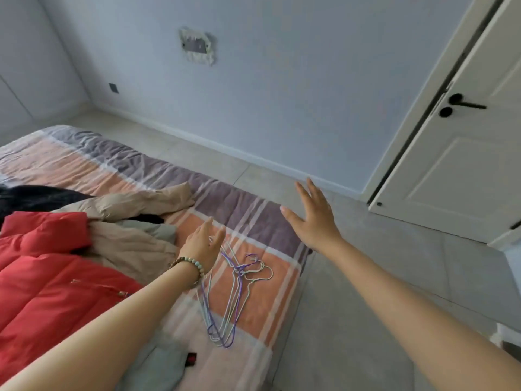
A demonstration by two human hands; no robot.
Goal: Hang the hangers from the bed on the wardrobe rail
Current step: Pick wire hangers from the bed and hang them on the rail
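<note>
A loose pile of thin wire hangers (235,289), purple, pale green and white, lies on the striped bed sheet (158,176) near the bed's right edge. My left hand (203,244), with a bead bracelet at the wrist, hovers just above the upper end of the pile, fingers straight and holding nothing. My right hand (314,214) is stretched out over the bed's far right corner, fingers spread, empty. No wardrobe rail is in view.
A red padded jacket (48,280), a beige coat (132,221) and dark clothes lie on the bed to the left. Grey tiled floor (352,306) runs along the right side. A white door with a black handle (465,104) stands at the right.
</note>
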